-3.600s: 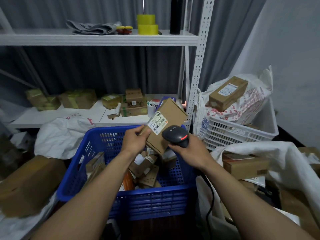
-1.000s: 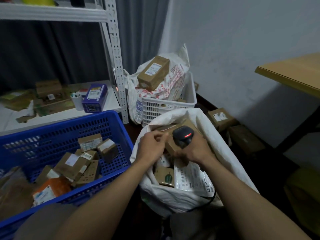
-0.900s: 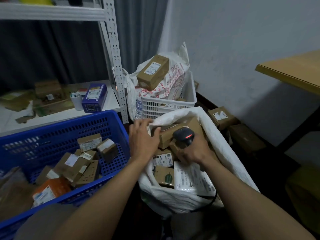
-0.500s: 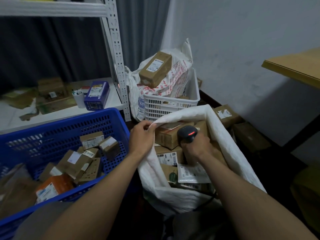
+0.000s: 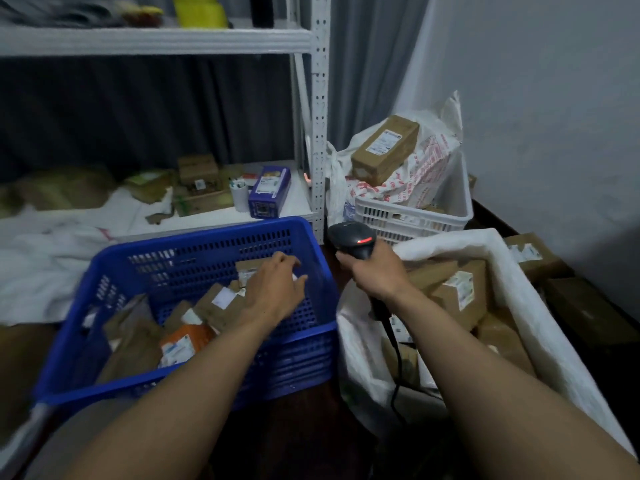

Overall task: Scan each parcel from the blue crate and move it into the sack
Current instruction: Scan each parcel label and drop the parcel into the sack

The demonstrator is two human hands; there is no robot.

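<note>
My left hand (image 5: 277,289) hung slack over the parcels (image 5: 221,301) inside the blue crate (image 5: 194,237), grasping nothing. My right hand (image 5: 375,273) gripped the scanner (image 5: 353,239) beside the white sack (image 5: 512,282), which held other boxes (image 5: 457,296)

the blue perforated plastic crate (image 5: 194,258) was one solid blue, against brown cardboard parcels (image 5: 135,344) with white labels and one orange-wrapped parcel (image 5: 188,336). the white woven sack (image 5: 358,344) was plain. the black handheld scanner (image 5: 351,239) showed a red light. the white slotted plastic basket (image 5: 415,220) matched the white metal shelving (image 5: 319,98); the white plastic bag (image 5: 429,168) bore red print; the small box (image 5: 270,192) was purple, the tape rolls (image 5: 199,10) yellow.
</note>
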